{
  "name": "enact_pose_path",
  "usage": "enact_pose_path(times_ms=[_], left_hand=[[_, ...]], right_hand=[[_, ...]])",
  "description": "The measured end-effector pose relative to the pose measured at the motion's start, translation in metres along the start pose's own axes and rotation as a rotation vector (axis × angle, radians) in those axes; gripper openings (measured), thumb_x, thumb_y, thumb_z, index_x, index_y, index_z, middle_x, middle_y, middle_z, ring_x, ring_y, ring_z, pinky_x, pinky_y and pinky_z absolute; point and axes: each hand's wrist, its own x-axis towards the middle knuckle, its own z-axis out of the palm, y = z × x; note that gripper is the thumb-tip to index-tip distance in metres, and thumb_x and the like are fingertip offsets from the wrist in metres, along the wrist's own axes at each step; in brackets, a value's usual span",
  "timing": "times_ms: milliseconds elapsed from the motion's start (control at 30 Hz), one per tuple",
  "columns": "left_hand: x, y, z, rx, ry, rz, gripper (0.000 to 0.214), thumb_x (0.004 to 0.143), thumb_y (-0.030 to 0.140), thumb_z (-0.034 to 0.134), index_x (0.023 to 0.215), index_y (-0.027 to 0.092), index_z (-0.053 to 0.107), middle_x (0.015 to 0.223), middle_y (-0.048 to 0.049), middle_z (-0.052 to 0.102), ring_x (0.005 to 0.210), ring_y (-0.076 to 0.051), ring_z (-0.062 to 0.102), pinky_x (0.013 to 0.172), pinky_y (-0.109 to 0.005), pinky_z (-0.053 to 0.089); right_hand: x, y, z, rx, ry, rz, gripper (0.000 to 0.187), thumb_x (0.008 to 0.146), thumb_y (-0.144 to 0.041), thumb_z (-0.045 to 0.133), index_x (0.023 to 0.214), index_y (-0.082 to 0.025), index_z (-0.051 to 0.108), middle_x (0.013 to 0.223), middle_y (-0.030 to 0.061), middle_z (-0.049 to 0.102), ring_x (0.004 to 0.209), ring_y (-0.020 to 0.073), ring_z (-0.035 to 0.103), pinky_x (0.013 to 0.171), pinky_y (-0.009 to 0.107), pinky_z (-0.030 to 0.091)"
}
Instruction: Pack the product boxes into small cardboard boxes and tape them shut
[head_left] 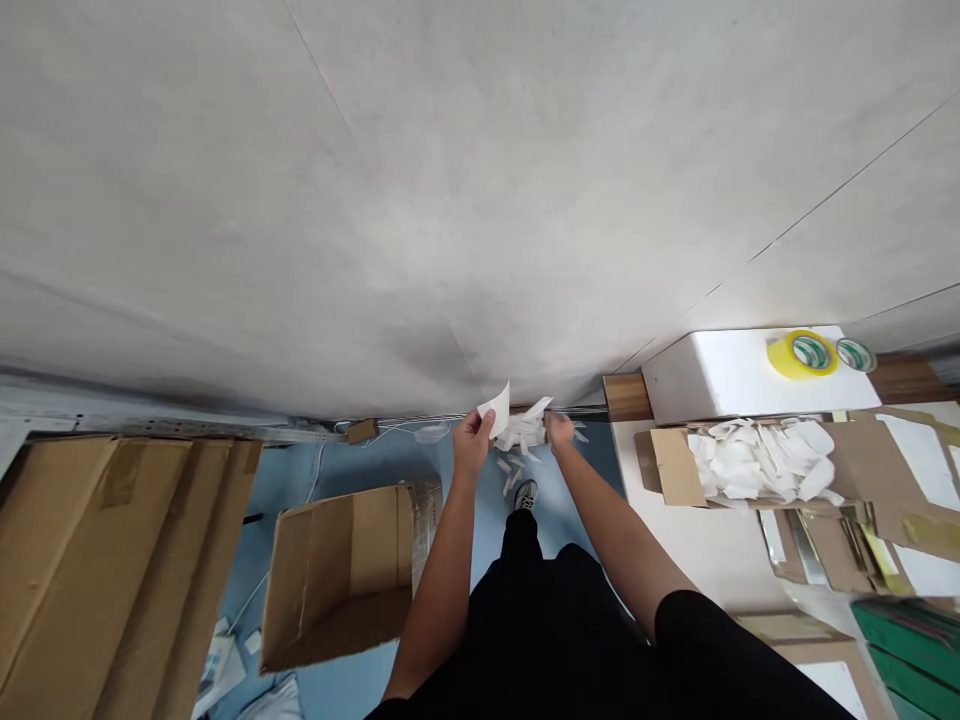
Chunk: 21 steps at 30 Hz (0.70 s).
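Paper piece (498,408), white and slightly curled, stands up from the L hand (472,438), whose thumb & fingers are pinched together on its lower part. R hand (559,428) is just beside a heap of white strips (523,430), fingers curled in — can't tell if they've hold of anything. More scraps (513,472) show below the heap, near the shoe (526,494). Off to the R, a carton (679,468) holds similar white paper (761,460); another, open-topped box (379,540) is L of the L arm.

Step in hand, prob.: one piece held apart from the heap, L doing the holding. Next move, I'd judge, calls for a firm but light L pinch — thin paper bends easily — w/ R fingers careful not to drag loose strips along.
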Motion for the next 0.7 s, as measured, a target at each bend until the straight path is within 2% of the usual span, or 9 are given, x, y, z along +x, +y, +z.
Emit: enact_pose_path(times_ms=[67,133,233,300,400,500,600,700], left_hand=[[0.001,0.0,0.005,0.025,-0.016,0.016,0.05,0.077,0.061,0.078,0.097,0.016,0.079,0.085,-0.005,0.075,0.084,-0.021,0.068,0.074,-0.029,0.053],[0.0,-0.002,0.015,0.054,-0.042,0.023,0.046,0.078,0.06,0.077,0.093,0.016,0.078,0.082,-0.0035,0.073,0.079,-0.019,0.066,0.071,-0.027,0.051],[-0.002,-0.009,0.039,0.093,-0.114,0.04,0.042,0.08,0.057,0.075,0.09,0.016,0.077,0.079,-0.0015,0.071,0.074,-0.016,0.063,0.068,-0.025,0.049],[-0.008,-0.015,0.061,0.131,-0.178,0.066,0.039,0.081,0.055,0.075,0.087,0.017,0.077,0.077,-0.0008,0.07,0.071,-0.015,0.062,0.068,-0.025,0.049],[-0.027,-0.018,0.1,0.198,-0.254,0.175,0.033,0.081,0.051,0.077,0.087,0.019,0.077,0.076,-0.0013,0.069,0.072,-0.016,0.061,0.07,-0.026,0.05],[-0.059,-0.014,0.141,0.246,-0.348,0.36,0.027,0.079,0.048,0.079,0.084,0.021,0.077,0.082,-0.0039,0.069,0.078,-0.018,0.062,0.077,-0.029,0.052],[-0.099,-0.011,0.182,0.307,-0.5,0.525,0.021,0.08,0.045,0.079,0.08,0.024,0.077,0.089,-0.0065,0.07,0.086,-0.022,0.065,0.086,-0.033,0.053],[-0.145,-0.019,0.224,0.402,-0.652,0.716,0.016,0.082,0.041,0.078,0.084,0.025,0.078,0.098,-0.0097,0.071,0.097,-0.026,0.065,0.095,-0.039,0.051]], right_hand=[[-0.003,0.001,-0.008,0.037,0.058,-0.003,0.031,0.08,-0.032,0.059,0.105,-0.015,0.065,0.103,0.0142,0.073,0.106,0.027,0.065,0.088,0.035,0.05],[-0.013,0.001,-0.021,0.106,0.091,-0.012,0.037,0.08,-0.034,0.058,0.11,-0.015,0.065,0.108,0.0128,0.073,0.107,0.0249,0.065,0.089,0.034,0.05],[-0.038,-0.005,-0.049,0.249,0.074,-0.066,0.037,0.08,-0.04,0.061,0.106,-0.016,0.065,0.101,0.0095,0.074,0.093,0.0216,0.067,0.079,0.031,0.05],[-0.059,-0.016,-0.075,0.388,-0.02,-0.132,0.033,0.078,-0.047,0.067,0.095,-0.019,0.066,0.087,0.0057,0.073,0.082,0.0207,0.066,0.071,0.029,0.05],[-0.089,-0.04,-0.123,0.442,-0.149,-0.281,0.04,0.082,-0.059,0.068,0.072,-0.021,0.064,0.074,0.0032,0.07,0.074,0.0179,0.063,0.072,0.029,0.05],[-0.112,-0.059,-0.179,0.514,-0.164,-0.38,0.046,0.083,-0.065,0.069,0.074,-0.021,0.071,0.078,0.0055,0.073,0.08,0.0204,0.066,0.074,0.031,0.052],[-0.133,-0.061,-0.239,0.619,-0.103,-0.381,0.05,0.081,-0.07,0.069,0.077,-0.02,0.074,0.081,0.0065,0.073,0.085,0.0226,0.067,0.074,0.032,0.053],[-0.157,-0.042,-0.3,0.696,0.025,-0.379,0.047,0.079,-0.066,0.071,0.076,-0.02,0.074,0.078,0.005,0.072,0.079,0.0206,0.065,0.074,0.032,0.053]])
